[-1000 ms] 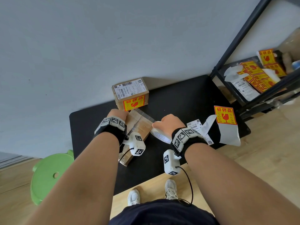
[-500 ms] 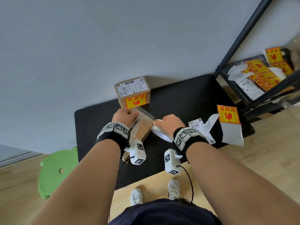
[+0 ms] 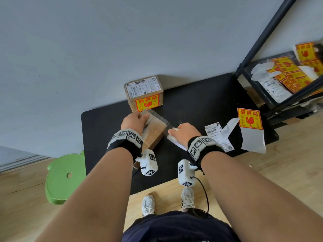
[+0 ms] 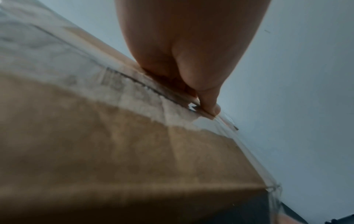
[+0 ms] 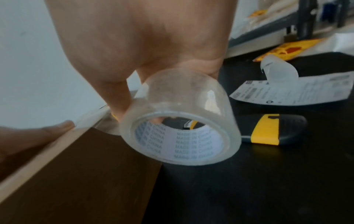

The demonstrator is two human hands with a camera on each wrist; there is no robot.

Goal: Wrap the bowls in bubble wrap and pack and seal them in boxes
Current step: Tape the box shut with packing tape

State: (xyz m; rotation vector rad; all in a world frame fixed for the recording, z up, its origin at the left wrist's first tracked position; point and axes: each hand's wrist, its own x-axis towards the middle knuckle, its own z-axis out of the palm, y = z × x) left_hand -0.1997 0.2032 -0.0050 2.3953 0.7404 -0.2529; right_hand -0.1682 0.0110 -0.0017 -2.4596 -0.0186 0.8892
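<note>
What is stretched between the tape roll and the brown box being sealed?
A clear tape strip runs from the tape roll to the brown box, best seen in the head view.

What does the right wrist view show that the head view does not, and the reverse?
Only the right wrist view shows the yellow-and-black utility knife on the black table and the tape roll's printed core. Only the head view shows the labelled box and green stool. Both show the right hand gripping the tape roll beside the cardboard box.

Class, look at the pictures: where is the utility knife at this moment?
In the right wrist view the utility knife lies on the black table, right of the tape roll, below the shipping label.
</note>
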